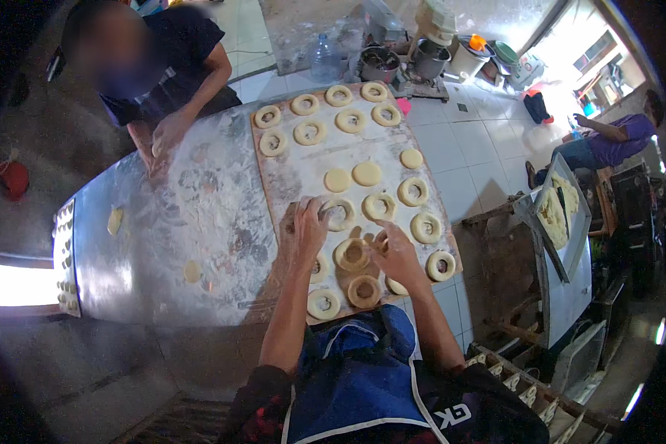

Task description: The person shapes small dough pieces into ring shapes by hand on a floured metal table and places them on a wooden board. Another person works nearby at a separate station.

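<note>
On the floured board (303,169), my left hand (309,222) curled at the farther dough ring (350,214), my right hand (395,253) bent beside the nearer dough ring (341,256), whether gripping I could not tell, both rings set apart, presumably against sticking.

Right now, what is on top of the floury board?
The board holds dough rings and some flat dough rounds. The left hand and right hand cover parts, so what lies under them can't be seen.

Bakery workroom: flour-dusted metal bench (122,259), board (296,169) of raw dough rings (379,196), mixer (436,24) near wall (307,33), dough-laden tray (580,235) at right.
</note>
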A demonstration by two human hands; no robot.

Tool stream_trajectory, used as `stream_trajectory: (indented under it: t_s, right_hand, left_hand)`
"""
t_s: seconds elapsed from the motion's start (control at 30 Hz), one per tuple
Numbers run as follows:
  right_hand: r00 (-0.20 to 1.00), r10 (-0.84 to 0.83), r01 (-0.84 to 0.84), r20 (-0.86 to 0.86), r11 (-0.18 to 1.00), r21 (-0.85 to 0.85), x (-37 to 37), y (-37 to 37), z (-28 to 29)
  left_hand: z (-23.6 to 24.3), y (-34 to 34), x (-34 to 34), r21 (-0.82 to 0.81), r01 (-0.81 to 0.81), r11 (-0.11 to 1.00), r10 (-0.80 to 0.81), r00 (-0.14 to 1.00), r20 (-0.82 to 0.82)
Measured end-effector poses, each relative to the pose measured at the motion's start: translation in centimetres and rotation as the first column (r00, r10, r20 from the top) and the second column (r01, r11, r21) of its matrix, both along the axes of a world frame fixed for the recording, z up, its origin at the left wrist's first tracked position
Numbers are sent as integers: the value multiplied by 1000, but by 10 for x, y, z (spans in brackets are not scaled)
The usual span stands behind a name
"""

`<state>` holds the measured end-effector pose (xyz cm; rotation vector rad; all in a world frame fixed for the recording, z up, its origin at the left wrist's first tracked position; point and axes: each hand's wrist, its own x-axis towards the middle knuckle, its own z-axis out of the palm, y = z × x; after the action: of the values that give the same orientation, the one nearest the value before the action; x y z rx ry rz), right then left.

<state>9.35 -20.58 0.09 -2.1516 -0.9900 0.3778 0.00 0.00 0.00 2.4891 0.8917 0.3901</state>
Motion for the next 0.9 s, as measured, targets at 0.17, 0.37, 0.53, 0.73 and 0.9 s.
stream_trajectory:
  t_s: [0.17, 0.37, 0.53, 0.73, 0.9]
  right_hand:
    - [958, -110, 119, -266, 993, 21, -16, -21, 15]
    - [947, -153, 166, -281, 986, 22, -53, -18, -5]
    - [971, -18, 27, -239, 999, 31, -94, 32, 11]
    - [904, 264, -259, -336, 964, 58, -162, 131, 12]
    - [844, 351, -185, -405, 899, 396, -230, 216, -16]
  left_hand:
    - [-32, 58, -115, 127, -285, 950, 261, 949, 175]
    - [-55, 151, -322, 193, -616, 764, 619, 784, 52]
    - [-52, 175, -340, 66, -469, 881, 471, 882, -30]
    - [-30, 171, -309, -68, -371, 926, 353, 917, -186]
    - [0, 130, -291, -635, -119, 763, 361, 894, 267]
